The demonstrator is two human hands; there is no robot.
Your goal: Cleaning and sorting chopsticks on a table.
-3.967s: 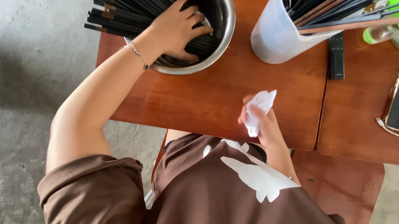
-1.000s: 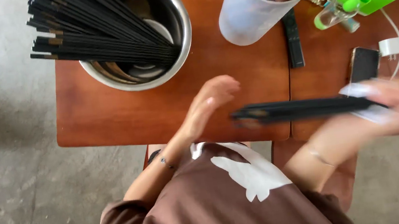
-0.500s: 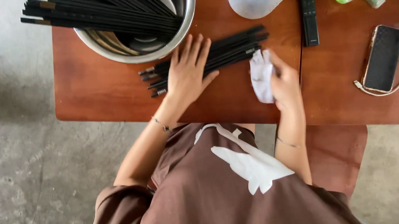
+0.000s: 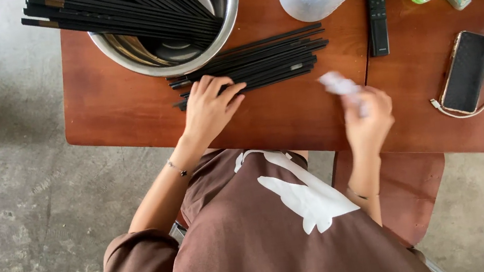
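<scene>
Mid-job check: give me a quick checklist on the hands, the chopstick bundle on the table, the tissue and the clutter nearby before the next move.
1. Left hand resting on the loose black chopsticks on the table: ok.
2. Right hand holding the white tissue: ok.
3. Chopstick ends lined up: not ok, they are uneven.
4. Steel bowl well inside the table's edge: ok.
5. Remote and phone apart from the bundle: ok.
6. Cleanliness of the chopsticks: cannot tell.

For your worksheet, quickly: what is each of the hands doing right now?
Left hand: open, fingers spread on the black chopsticks lying on the table.
Right hand: closed on a crumpled white tissue.
</scene>
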